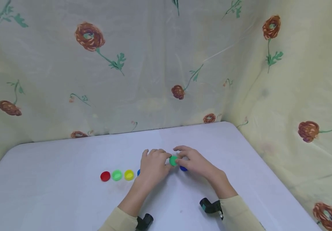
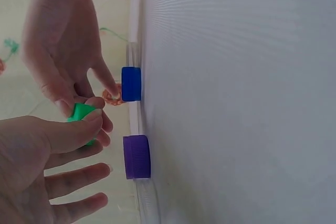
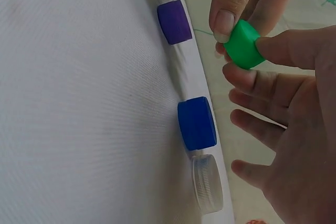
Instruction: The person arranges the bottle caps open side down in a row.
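Observation:
Above the white table, both hands hold one green bottle cap (image 1: pixel 173 160) between them. My left hand (image 1: pixel 154 165) pinches it between thumb and forefinger, its other fingers spread in the left wrist view. From the other side my right hand (image 1: pixel 194 163) pinches the same cap (image 3: pixel 244 45) with thumb and forefinger. Below the right hand a dark blue cap (image 3: pixel 197 123) stands on the table, partly covered by that hand in the head view. A purple cap (image 2: pixel 137 157) stands near the left hand, hidden in the head view.
Left of the hands lie a red cap (image 1: pixel 105 176), a light green cap (image 1: pixel 117 175) and a yellow cap (image 1: pixel 129 175) in a row. Another blue cap (image 1: pixel 138 172) peeks out beside the left hand. A clear cap (image 3: pixel 208 183) stands by the dark blue one. Flowered curtains (image 1: pixel 154 64) border the table.

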Tool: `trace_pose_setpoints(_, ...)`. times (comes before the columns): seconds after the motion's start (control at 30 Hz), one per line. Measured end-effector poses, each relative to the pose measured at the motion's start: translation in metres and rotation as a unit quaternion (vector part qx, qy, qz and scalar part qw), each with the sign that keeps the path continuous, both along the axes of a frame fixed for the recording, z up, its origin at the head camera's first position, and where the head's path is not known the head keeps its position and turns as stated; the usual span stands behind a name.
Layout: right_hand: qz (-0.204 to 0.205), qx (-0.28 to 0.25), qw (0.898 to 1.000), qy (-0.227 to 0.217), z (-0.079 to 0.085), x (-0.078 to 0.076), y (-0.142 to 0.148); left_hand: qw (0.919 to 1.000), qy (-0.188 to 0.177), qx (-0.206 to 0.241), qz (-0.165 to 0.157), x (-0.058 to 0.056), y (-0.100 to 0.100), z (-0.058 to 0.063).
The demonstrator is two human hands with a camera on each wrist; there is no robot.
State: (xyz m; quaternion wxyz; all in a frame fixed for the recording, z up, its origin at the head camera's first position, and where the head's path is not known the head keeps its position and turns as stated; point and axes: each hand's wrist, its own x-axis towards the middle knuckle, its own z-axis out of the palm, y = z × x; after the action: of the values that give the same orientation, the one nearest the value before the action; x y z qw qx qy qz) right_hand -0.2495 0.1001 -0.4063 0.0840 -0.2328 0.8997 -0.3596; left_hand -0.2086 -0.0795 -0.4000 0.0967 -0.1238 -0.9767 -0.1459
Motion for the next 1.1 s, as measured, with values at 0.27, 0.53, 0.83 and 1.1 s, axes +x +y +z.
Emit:
trace_pose_setpoints(0.27,-0.015,0.006,1.000,-0.019,-0.0001,-0.0016,0.0003,1.0000,0.003,0.006,-0.002,-0.0003,0.0015,0.0018)
trace_pose_setpoints(0.53,-0.009,0.020,0.999,-0.040,-0.0015,-0.0004,0.0020,0.9999,0.002,-0.013,-0.001,0.0006,0.0016,0.0007)
trace_pose_setpoints(0.83,0.030,0.038,0.999,-0.004,-0.0042,-0.0001,0.0065,0.9998,-0.010,-0.017,0.000,0.0009,0.0041,-0.0013)
trace_pose_setpoints(1.1,0.044,0.052,0.997,0.031,-0.0063,-0.0015,0.0043,0.9998,-0.018,-0.004,-0.007,0.0008,0.0000,-0.0012)
